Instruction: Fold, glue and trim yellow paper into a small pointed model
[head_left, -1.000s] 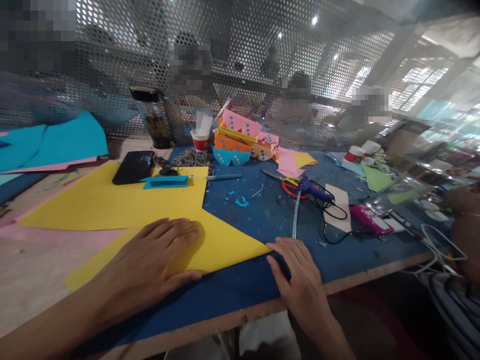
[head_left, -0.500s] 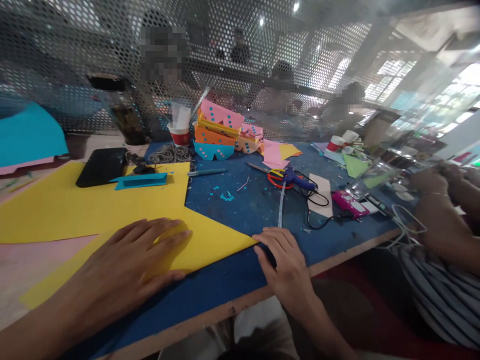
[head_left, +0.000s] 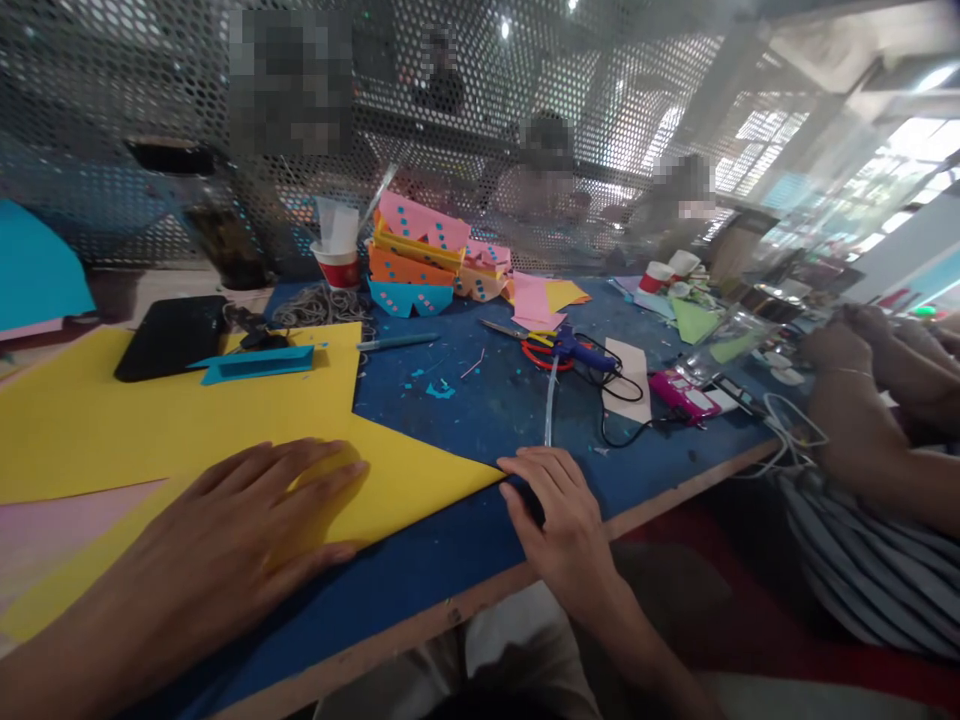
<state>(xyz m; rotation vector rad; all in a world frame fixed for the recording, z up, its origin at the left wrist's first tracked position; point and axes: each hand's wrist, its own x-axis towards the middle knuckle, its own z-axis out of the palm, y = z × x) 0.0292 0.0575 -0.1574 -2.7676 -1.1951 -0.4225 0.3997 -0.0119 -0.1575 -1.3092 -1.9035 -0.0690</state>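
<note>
My left hand point(head_left: 240, 530) lies flat and open on a folded yellow paper sheet point(head_left: 405, 475), pressing it to the blue table point(head_left: 510, 400). My right hand point(head_left: 559, 510) rests on the table at the sheet's pointed right corner, fingers spread and fingertips touching the paper's tip. A larger yellow sheet point(head_left: 150, 410) lies behind, with a teal folded paper piece point(head_left: 251, 364) and a black phone point(head_left: 171, 336) on it.
A stack of coloured paper crafts point(head_left: 420, 255), a red cup point(head_left: 337, 265), a pen point(head_left: 396, 341), scissors point(head_left: 525, 340), a blue glue gun point(head_left: 581, 350) with black cord and a pink device point(head_left: 681, 392) sit farther back. A co-worker's arm point(head_left: 862, 420) is at the right. Perforated metal screen behind.
The view has swung right, shifting everything leftward in frame. Both hands stay in the same place on the yellow sheet. The co-worker's arms at the right have come into view.
</note>
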